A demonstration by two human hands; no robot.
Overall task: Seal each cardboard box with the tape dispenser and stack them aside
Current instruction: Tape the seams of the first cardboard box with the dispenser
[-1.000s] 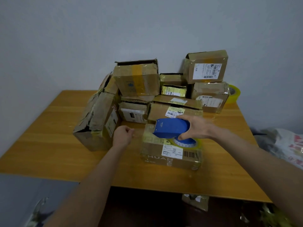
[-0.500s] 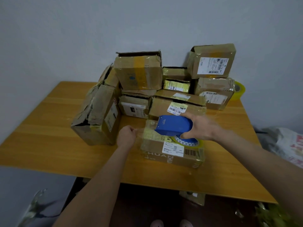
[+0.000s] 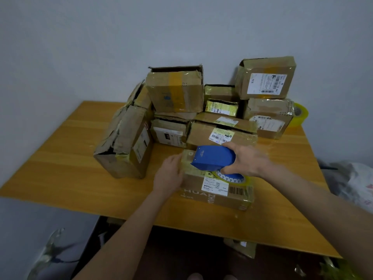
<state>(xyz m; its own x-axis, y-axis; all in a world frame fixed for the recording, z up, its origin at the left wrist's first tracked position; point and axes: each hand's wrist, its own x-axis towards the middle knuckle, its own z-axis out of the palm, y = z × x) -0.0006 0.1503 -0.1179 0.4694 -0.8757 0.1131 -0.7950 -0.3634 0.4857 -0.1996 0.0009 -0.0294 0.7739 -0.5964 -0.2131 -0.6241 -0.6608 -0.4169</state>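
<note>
The right hand is curled tight around the rear of the blue tape dispenser, thumb underneath and fingers wrapped over its top, holding it low over the cardboard box, with its tape roll touching the box's top face. The left hand lies against the left end of that box, its fingers only slightly bent and pressed flat to the cardboard; whether the thumb hooks the box cannot be told. The box lies flat on the wooden table, label up, its long side close to the table's near edge and slightly skewed to it. Directly behind it, almost touching the dispenser's nose, stands the pile of boxes, stacked up against the wall. A torn box leans near the left hand. A yellow tape roll sits at the back right, beside the pile. Bare wood stretches left of the torn box towards the table's left edge, and more lies right of the held box under the right forearm.
</note>
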